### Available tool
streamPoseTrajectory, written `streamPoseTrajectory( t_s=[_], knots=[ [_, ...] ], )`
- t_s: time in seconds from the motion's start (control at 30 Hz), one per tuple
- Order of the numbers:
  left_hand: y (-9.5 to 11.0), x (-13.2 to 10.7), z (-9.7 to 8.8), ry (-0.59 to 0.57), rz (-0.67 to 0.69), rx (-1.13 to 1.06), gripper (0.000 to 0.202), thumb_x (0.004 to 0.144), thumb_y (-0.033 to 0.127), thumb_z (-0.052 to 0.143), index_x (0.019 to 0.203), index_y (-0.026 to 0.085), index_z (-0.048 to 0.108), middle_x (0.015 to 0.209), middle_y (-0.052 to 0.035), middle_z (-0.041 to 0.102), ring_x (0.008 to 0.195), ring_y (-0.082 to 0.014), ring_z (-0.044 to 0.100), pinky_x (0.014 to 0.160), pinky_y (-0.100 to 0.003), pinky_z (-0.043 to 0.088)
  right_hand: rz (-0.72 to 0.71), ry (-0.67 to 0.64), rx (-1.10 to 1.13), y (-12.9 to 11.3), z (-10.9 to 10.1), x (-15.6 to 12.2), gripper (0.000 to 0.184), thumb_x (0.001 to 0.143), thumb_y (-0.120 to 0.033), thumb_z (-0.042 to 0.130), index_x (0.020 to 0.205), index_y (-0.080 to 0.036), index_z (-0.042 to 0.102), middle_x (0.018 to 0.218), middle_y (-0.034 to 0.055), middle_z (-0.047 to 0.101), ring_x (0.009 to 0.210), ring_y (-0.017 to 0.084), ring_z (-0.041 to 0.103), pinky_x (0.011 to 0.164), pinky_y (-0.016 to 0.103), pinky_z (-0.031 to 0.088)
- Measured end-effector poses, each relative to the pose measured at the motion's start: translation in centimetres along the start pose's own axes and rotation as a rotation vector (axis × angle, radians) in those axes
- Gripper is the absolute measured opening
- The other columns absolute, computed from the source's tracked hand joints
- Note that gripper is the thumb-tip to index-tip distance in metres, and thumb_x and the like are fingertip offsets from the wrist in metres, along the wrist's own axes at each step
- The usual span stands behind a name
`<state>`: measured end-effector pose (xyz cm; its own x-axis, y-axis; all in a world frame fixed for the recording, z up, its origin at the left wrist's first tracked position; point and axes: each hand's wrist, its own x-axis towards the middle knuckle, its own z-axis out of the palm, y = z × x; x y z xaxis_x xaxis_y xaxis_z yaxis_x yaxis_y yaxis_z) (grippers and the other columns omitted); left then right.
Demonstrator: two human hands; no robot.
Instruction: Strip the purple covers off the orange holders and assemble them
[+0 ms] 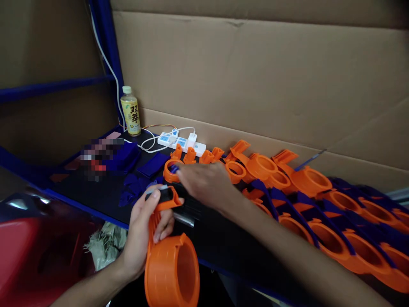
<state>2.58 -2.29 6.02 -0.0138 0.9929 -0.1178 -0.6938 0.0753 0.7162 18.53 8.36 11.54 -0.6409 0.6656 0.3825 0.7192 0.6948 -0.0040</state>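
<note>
My left hand (143,232) is closed round the handle of an orange plastic ring holder (171,268), held low in front of the table with its round cup toward me and a black piece at its top end. My right hand (204,181) reaches left over the black table (96,192). Its fingertips are at a small blue piece on an orange ring part (171,170). The fingers are blurred and bent together. Several more orange ring holders (306,179) lie in rows to the right, some with dark blue parts (338,221) on them.
A yellow-labelled drink bottle (131,111) stands at the back left beside a white power strip (180,142) with cables. Loose blue pieces (136,187) lie on the table. Cardboard sheets (255,76) wall the back. A red object (28,256) sits at lower left.
</note>
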Motion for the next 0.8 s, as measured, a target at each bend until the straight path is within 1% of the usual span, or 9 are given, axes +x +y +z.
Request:
streamPoseTrajectory(
  t_s=[0.1, 0.17, 0.27, 0.33, 0.47, 0.53, 0.6, 0.7, 0.8],
  knots=[
    [-0.5, -0.3, 0.1, -0.047, -0.032, -0.017, 0.021, 0.095, 0.037, 0.055, 0.105, 0.019, 0.057, 0.046, 0.0078, 0.047, 0.035, -0.0038, 0.021, 0.039, -0.017, 0.025, -0.076, -0.094, -0.044, -2.1, 2.0, 1.3, 0.038, 0.106, -0.034, 0.034, 0.093, -0.016, 0.065, 0.084, 0.0058, 0.066, 0.073, 0.014, 0.056, 0.058, 0.031, 0.021],
    [-0.8, -0.2, -0.4, -0.052, -0.057, 0.002, 0.02, 0.094, 0.037, 0.056, 0.103, 0.018, 0.057, 0.045, 0.0081, 0.046, 0.035, -0.004, 0.021, 0.039, -0.017, 0.025, -0.137, -0.145, 0.006, -3.2, 3.4, 2.0, 0.037, 0.106, -0.036, 0.035, 0.094, -0.015, 0.064, 0.088, 0.0058, 0.065, 0.073, 0.013, 0.056, 0.058, 0.03, 0.021],
    [-0.9, 0.1, -1.1, -0.056, -0.057, 0.042, 0.022, 0.093, 0.038, 0.056, 0.095, 0.017, 0.058, 0.043, 0.0084, 0.042, 0.035, -0.0043, 0.022, 0.039, -0.018, 0.026, -0.243, -0.23, 0.103, -3.7, 4.9, 2.7, 0.035, 0.104, -0.038, 0.041, 0.094, -0.015, 0.064, 0.093, 0.0061, 0.064, 0.074, 0.013, 0.055, 0.06, 0.029, 0.025],
    [-0.8, 0.3, -1.3, -0.059, -0.042, 0.06, 0.023, 0.093, 0.039, 0.055, 0.093, 0.016, 0.059, 0.041, 0.0085, 0.04, 0.034, -0.0049, 0.023, 0.039, -0.018, 0.026, -0.232, -0.25, 0.126, -3.8, 5.5, 3.2, 0.034, 0.104, -0.041, 0.042, 0.095, -0.016, 0.065, 0.095, 0.0057, 0.063, 0.074, 0.013, 0.055, 0.06, 0.028, 0.028],
    [-0.6, 0.4, -1.1, -0.055, -0.039, 0.053, 0.023, 0.092, 0.038, 0.056, 0.096, 0.016, 0.059, 0.042, 0.0084, 0.043, 0.033, -0.0045, 0.022, 0.038, -0.017, 0.024, -0.164, -0.265, 0.084, -3.8, 6.5, 4.0, 0.035, 0.104, -0.04, 0.039, 0.103, -0.018, 0.066, 0.102, 0.0061, 0.063, 0.074, 0.014, 0.056, 0.06, 0.028, 0.031],
    [-0.7, 0.4, -1.1, -0.049, -0.045, 0.048, 0.023, 0.091, 0.038, 0.058, 0.096, 0.016, 0.059, 0.043, 0.0085, 0.044, 0.033, -0.0042, 0.022, 0.037, -0.017, 0.024, -0.15, -0.277, 0.09, -3.7, 6.9, 4.0, 0.035, 0.104, -0.038, 0.038, 0.108, -0.019, 0.067, 0.105, 0.0064, 0.064, 0.076, 0.014, 0.057, 0.061, 0.027, 0.033],
    [-0.7, 0.4, -1.1, -0.042, -0.043, 0.049, 0.022, 0.091, 0.038, 0.058, 0.096, 0.016, 0.058, 0.044, 0.0082, 0.046, 0.034, -0.0037, 0.022, 0.037, -0.017, 0.025, -0.158, -0.291, 0.152, -3.4, 7.0, 3.8, 0.033, 0.104, -0.036, 0.039, 0.113, -0.02, 0.067, 0.105, 0.0063, 0.064, 0.077, 0.014, 0.058, 0.063, 0.026, 0.036],
    [-0.8, 0.6, -1.3, -0.041, -0.039, 0.05, 0.021, 0.092, 0.038, 0.058, 0.096, 0.017, 0.058, 0.045, 0.0084, 0.046, 0.034, -0.0035, 0.022, 0.038, -0.017, 0.026, -0.18, -0.281, 0.357, -2.6, 6.5, 3.1, 0.031, 0.103, -0.033, 0.043, 0.116, -0.021, 0.068, 0.103, 0.0056, 0.067, 0.085, 0.014, 0.06, 0.072, 0.025, 0.04],
    [-0.7, 0.8, -1.4, -0.041, -0.041, 0.061, 0.021, 0.094, 0.037, 0.057, 0.096, 0.016, 0.058, 0.044, 0.0094, 0.042, 0.035, -0.004, 0.022, 0.039, -0.017, 0.026, -0.07, -0.208, 0.59, -1.6, 5.2, 2.7, 0.031, 0.102, -0.029, 0.043, 0.115, -0.018, 0.07, 0.1, 0.0053, 0.071, 0.091, 0.013, 0.063, 0.081, 0.025, 0.043]
  ],
)
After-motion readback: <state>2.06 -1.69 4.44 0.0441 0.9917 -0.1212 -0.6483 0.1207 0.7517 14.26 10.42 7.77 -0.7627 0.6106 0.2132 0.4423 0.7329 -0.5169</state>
